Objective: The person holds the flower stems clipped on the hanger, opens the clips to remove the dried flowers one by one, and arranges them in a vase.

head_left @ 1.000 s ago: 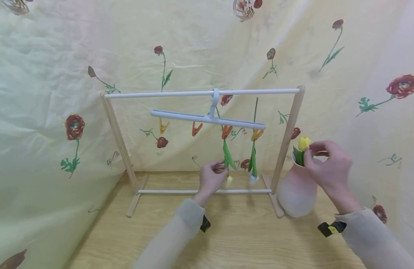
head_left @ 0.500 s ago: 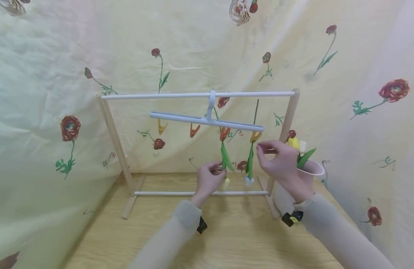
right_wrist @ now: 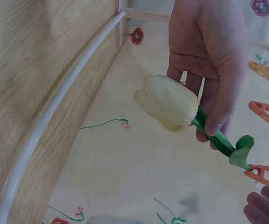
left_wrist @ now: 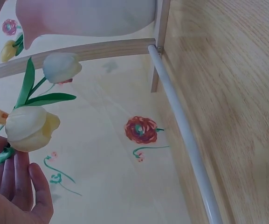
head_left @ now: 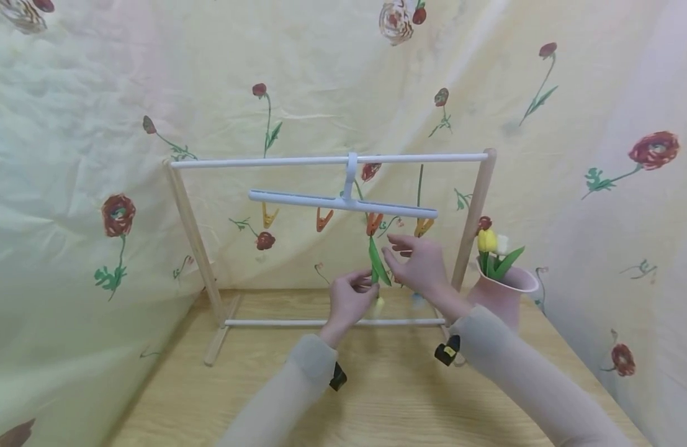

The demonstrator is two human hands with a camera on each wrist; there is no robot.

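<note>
A pale yellow tulip (right_wrist: pixel 169 102) hangs head down from an orange clip (head_left: pixel 374 223) on the white hanger (head_left: pixel 304 200). My left hand (head_left: pixel 351 304) pinches its stem just above the bloom, thumb against fingers. To the right, my right hand (head_left: pixel 421 264) is raised beside the tulip's leaf, below the clip, with thumb and fingers apart and nothing between them. In the right wrist view its fingertips (right_wrist: pixel 260 205) are close to the orange clip. A bluish-white tulip (left_wrist: pixel 62 67) hangs from the yellow clip (head_left: pixel 424 226), mostly hidden behind the right hand in the head view.
The hanger tilts down to the right on a rack's white top bar (head_left: pixel 254 162). Another orange clip (head_left: pixel 323 220) and a yellow clip (head_left: pixel 269 217) hang without flowers at left. A pink-white vase (head_left: pixel 496 298) with a yellow tulip (head_left: pixel 487 241) and a white one stands right of the rack.
My right hand has moved left from the yellow tulip in the vase, past the rack's right post, to the hanging tulip. The left hand keeps its grip on the stem.
</note>
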